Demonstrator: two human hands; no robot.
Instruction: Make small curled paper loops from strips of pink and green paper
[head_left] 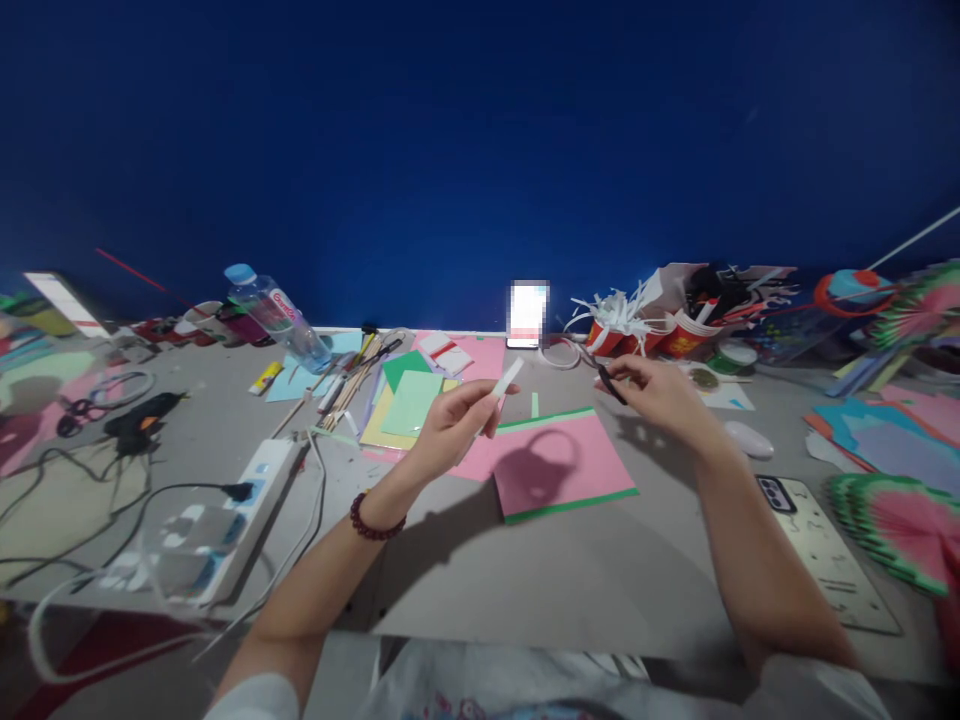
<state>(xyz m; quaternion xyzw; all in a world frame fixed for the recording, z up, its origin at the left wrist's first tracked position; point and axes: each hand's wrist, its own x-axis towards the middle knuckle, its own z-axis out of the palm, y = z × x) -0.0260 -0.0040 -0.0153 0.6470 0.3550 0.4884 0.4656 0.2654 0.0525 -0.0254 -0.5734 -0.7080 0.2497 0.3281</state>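
Head view: a white strip (508, 378), likely light, bendable, best edge-held, is pinched by the left hand (456, 422) near the pink sheet (607, 460); a dark object (613, 386) is clasped by the right hand (660, 396).

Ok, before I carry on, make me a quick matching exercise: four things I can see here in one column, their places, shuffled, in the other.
Things
1. slim white strip
2. small black object
3. pink paper sheet with green edges
4. clear plastic bottle with a blue cap

Places
A. held in the right hand
B. off to the left, near the dark blue wall
C. held in the left hand
D. lying flat on the grey table

Pairs: 1-C, 2-A, 3-D, 4-B
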